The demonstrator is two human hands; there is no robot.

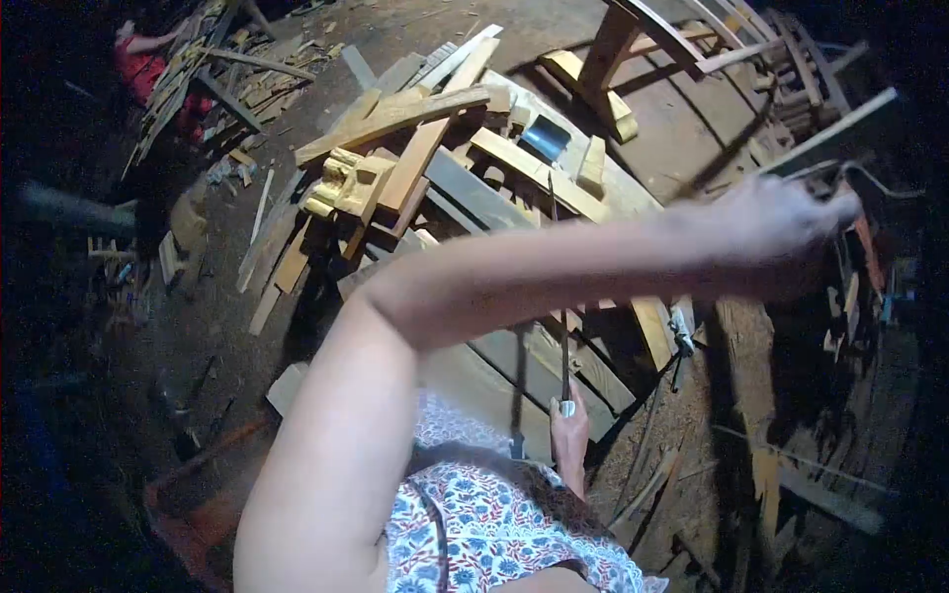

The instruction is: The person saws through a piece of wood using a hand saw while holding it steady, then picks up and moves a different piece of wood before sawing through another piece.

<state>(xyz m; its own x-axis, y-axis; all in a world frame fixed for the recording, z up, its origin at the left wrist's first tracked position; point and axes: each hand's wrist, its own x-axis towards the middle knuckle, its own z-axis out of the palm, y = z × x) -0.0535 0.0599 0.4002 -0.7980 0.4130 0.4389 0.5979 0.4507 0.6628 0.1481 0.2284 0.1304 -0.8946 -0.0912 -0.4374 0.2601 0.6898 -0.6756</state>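
My left arm crosses the view from the lower left. My left hand (806,215) is at the far right, smeared by motion, beside a pale bent cord or wire (880,183); its fingers cannot be made out. Lower in the middle, my right hand (569,427) is closed around the near end of a long thin dark tool (564,361), seen edge-on, with a whitish part by the fingers. The tool points away from me, partly hidden under my left forearm. Grey boards (494,381) lie beside that hand.
Ahead is a heap of loose planks (395,124) with a carved yellowish wooden piece (346,183) and a blue curved object (545,138). A wooden frame (608,49) stands at the back. A person in red (143,69) is at the far left. Wood scraps litter the ground.
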